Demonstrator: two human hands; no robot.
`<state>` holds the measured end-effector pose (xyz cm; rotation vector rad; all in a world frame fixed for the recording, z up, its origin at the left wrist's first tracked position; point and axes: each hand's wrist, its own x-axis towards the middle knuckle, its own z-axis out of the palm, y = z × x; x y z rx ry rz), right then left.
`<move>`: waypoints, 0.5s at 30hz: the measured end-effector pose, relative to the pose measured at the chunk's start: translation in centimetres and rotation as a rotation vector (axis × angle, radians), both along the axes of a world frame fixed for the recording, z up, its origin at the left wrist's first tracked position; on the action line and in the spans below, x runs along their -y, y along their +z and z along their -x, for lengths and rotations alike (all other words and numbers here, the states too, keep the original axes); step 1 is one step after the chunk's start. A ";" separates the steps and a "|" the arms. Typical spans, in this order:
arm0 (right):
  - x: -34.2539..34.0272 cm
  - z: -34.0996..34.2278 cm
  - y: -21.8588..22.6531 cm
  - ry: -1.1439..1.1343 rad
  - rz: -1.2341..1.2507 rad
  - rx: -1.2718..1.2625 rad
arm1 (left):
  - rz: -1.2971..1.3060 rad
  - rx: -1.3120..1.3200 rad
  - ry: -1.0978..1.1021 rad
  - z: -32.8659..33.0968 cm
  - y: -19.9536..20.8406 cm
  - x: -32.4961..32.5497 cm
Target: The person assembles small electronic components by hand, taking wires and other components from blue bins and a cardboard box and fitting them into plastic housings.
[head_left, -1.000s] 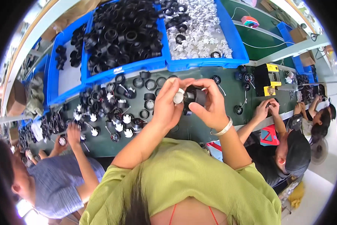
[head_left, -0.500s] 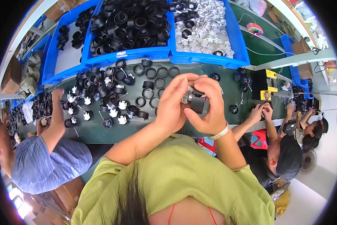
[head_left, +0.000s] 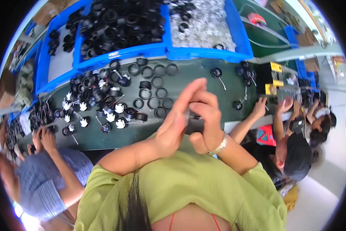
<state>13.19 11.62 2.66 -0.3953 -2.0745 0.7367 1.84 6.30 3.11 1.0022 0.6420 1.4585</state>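
A straight-fingered left hand (head_left: 173, 129) and curled right hand (head_left: 209, 125) flank a mostly hidden part (head_left: 196, 116), its direction, long axis and any pinch indiscernible.

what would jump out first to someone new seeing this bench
Probably the large blue plastic bins across the top, the middle one heaped with black round parts and the right one strewn with small white plastic pieces. Next, the bare left hand and right hand, close together at centre.
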 end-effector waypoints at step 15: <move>-14.0 -7.4 -18.6 -0.691 0.220 0.777 | 0.711 -1.164 0.825 11.8 -17.0 -0.9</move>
